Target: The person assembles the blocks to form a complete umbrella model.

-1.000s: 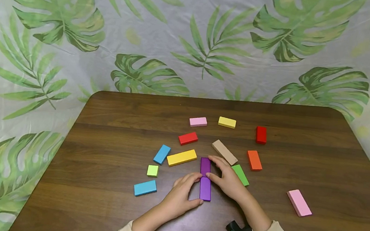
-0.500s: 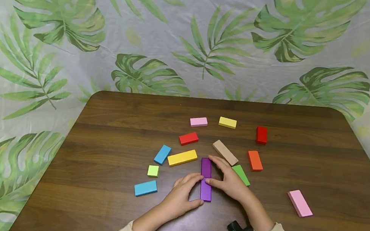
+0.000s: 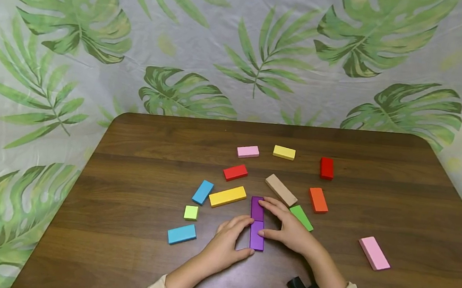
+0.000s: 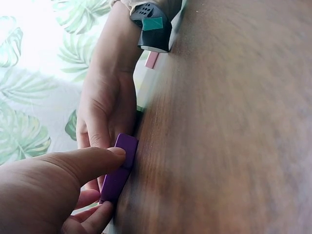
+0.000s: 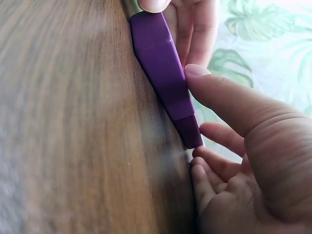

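Two purple blocks lie end to end in a line on the table: the far purple block (image 3: 257,208) and the near purple block (image 3: 257,238). My left hand (image 3: 225,244) holds the near one from the left, thumb at its front end and fingertips by the joint. The left wrist view shows the thumb pressed against that purple block (image 4: 117,183). From the right, my right hand (image 3: 287,226) touches the pair with loosely extended fingers. Its index fingertip is at the far block, its thumb against the near one's side, as in the right wrist view.
Beyond the hands lie a tan block (image 3: 281,190), a yellow block (image 3: 227,197) and a red block (image 3: 235,172). A green block (image 3: 301,217) sits right beside the right hand. Blue block (image 3: 181,234) is at left, pink block (image 3: 374,253) at far right.
The right thumb has slid toward me along the purple blocks, from near the joint onto the near block. The right index finger has shifted slightly nearer. Left hand and blocks stay put.
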`<action>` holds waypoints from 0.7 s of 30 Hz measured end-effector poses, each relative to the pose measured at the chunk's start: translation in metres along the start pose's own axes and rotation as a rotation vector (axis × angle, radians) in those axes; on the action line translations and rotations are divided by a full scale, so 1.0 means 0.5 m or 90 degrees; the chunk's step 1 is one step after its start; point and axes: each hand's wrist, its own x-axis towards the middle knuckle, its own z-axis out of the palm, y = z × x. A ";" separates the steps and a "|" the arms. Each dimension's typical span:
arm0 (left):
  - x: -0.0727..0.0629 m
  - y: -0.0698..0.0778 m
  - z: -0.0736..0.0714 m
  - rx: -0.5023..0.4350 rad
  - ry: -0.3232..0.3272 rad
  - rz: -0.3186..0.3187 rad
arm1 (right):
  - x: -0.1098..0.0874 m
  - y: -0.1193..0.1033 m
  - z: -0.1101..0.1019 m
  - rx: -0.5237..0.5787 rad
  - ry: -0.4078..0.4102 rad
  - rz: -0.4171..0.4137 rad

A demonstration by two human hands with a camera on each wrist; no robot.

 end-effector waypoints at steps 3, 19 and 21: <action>0.000 -0.001 0.000 -0.001 -0.001 -0.001 | 0.000 0.000 0.000 0.000 0.001 -0.002; 0.000 0.006 -0.025 -0.071 0.027 -0.014 | 0.000 0.001 0.000 0.012 0.001 -0.001; 0.001 0.007 -0.036 -0.082 0.040 -0.006 | 0.000 0.001 0.000 0.011 0.002 -0.003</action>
